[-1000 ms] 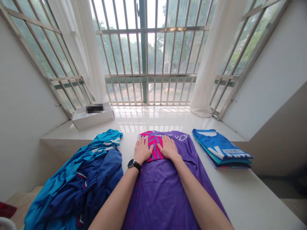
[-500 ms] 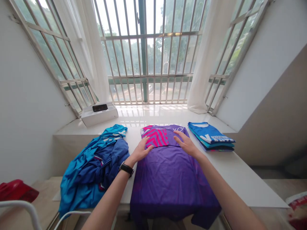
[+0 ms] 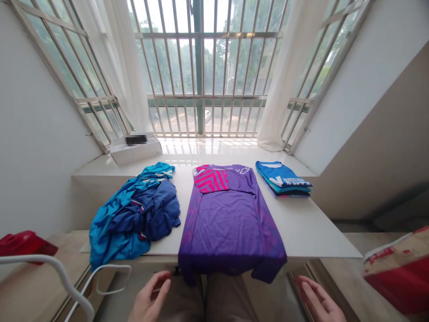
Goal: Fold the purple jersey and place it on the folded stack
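A purple long-sleeved shirt lies spread over the white table, its lower edge and sleeve ends hanging past the front. A pink-striped patch and white print mark its far end. Below the table edge, left of the shirt, is my left hand, empty, thumb and fingers apart. My right hand is lower right of the shirt, also empty, fingers loosely curved. Neither hand touches the cloth. To the left lies a crumpled heap of a light-blue shirt and a dark-blue garment.
Folded shirts are stacked at the table's right. A white box with a blurred dark object sits on the sill before the barred window. A white tubular frame and red cloth are left, a red-and-tan bag right.
Both hands have left the far end of the purple shirt and come back toward me, below the table's front edge. The view has tilted down slightly.
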Action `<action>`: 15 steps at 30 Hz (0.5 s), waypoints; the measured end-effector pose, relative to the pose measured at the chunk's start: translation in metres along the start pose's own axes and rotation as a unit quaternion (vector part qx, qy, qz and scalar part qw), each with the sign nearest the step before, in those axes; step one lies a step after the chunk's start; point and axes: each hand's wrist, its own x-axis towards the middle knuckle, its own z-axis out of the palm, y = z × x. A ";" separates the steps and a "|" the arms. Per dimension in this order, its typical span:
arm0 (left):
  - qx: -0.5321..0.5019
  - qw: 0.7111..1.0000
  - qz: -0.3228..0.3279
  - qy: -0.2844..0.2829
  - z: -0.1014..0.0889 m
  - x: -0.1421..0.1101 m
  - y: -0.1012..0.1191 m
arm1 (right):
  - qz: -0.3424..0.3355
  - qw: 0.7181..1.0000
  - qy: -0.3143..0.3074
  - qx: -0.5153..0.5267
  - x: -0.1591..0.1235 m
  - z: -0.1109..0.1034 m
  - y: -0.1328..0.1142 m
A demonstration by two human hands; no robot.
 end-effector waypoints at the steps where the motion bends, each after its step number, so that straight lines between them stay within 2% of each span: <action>1: -0.005 1.000 0.005 0.008 0.006 0.000 0.001 | -0.016 1.000 -0.010 -0.009 0.002 0.005 0.001; 5: -0.009 0.999 0.048 -0.003 0.030 0.007 0.018 | -0.083 0.995 -0.046 -0.022 0.011 0.034 -0.012; 8: 0.020 0.997 0.072 0.024 0.041 0.008 0.026 | -0.100 0.993 -0.049 -0.042 0.013 0.050 -0.027; 11: 0.068 0.990 0.102 0.075 0.043 0.002 0.025 | -0.119 0.989 -0.043 -0.075 0.012 0.051 -0.036; 15: 0.164 0.969 0.137 0.127 0.037 -0.004 0.030 | -0.146 0.979 -0.012 -0.139 0.010 0.038 -0.041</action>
